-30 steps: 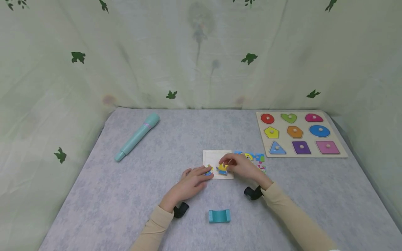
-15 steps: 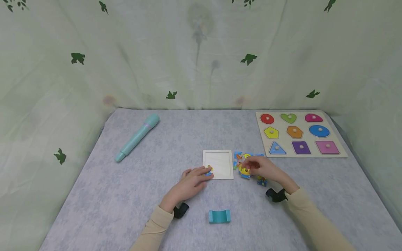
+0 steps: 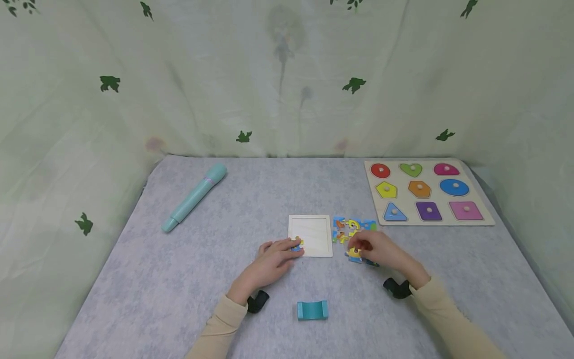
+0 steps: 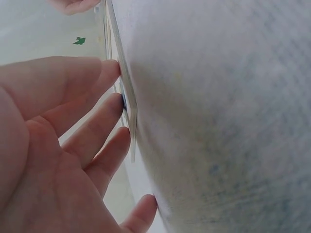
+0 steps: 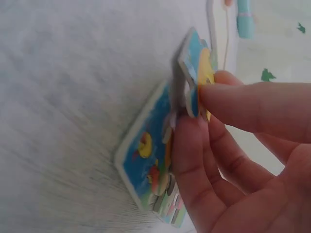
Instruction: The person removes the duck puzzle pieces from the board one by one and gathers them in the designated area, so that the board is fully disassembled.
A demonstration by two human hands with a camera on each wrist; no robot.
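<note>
My left hand lies with its fingers spread over the lower left corner of a white puzzle tray. Its fingertips press on a small yellow and blue puzzle piece in that corner. To the right of the tray, my right hand pinches another yellow and blue puzzle piece between thumb and fingers. That piece is tilted up off the table in the right wrist view. Just beyond it lies a dark blue puzzle piece, partly hidden by my fingers.
Several loose colourful puzzle pieces lie against the tray's right side. A shape board with knobbed pieces is at the back right. A teal microphone-shaped toy lies at left, and a teal curved block in front.
My right hand has moved from over the tray to the right, carrying the yellow and blue puzzle piece out with it, then slightly nearer the front. My left hand has stayed in place.
</note>
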